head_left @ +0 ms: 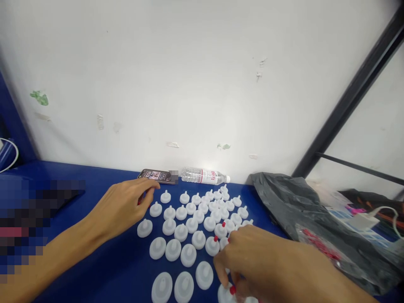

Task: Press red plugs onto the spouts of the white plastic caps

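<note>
Many white plastic nozzle caps (188, 255), round with an upright spout, stand in loose rows on the blue table. My right hand (249, 256) is low at the front right, its fingers pinched around a small red tip cap (232, 290) on the spout of a white nozzle cap (223, 293). Red tips also top a few spouts just beyond that hand. My left hand (131, 202) is over the table at the left of the rows, fingers curled in; bits of red show under them, mostly hidden.
Along the white wall lie a phone (154, 175) with its screen lit and a clear water bottle (205, 176) on its side. At the right, a clear bag of red pieces (318, 244) rests on dark plastic sheeting (277, 202). A white charger (364, 221) with a cable is beyond it.
</note>
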{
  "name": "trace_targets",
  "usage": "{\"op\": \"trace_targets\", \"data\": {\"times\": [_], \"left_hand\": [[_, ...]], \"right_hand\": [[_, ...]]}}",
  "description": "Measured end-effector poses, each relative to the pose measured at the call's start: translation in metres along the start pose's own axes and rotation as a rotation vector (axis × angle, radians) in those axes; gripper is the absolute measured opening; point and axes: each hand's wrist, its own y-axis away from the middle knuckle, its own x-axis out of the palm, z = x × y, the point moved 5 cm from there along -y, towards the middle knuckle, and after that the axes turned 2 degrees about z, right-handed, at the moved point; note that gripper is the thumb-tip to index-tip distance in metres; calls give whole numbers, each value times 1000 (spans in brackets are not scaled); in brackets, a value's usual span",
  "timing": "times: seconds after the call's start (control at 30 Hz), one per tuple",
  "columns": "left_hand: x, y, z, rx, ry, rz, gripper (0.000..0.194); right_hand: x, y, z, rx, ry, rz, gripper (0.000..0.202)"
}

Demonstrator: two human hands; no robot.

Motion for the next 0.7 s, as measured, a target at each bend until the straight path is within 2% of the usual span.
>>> {"op": "trace_targets", "data": {"times": [0.17, 0.23, 0.33, 0.43, 0.53, 0.7], "left_hand": [[-14, 1, 4, -35, 13, -132, 32], [-20, 2, 3, -14, 39, -185, 30], [-25, 9, -10, 108, 109, -230, 27], [-21, 20, -36, 310, 175, -176, 25], [-9, 33, -64, 486, 180, -54, 22], [10, 48, -90, 600, 216, 77, 14]], "right_hand": [[-9, 2, 13, -137, 37, -122, 9], [-16, 5, 13, -122, 10, -190, 6], [-23, 4, 11, -43, -29, -238, 5], [-23, -1, 11, -24, -64, -275, 7], [-21, -7, 12, -43, -105, -378, 10], [-13, -17, 8, -31, -230, -408, 38]]}}
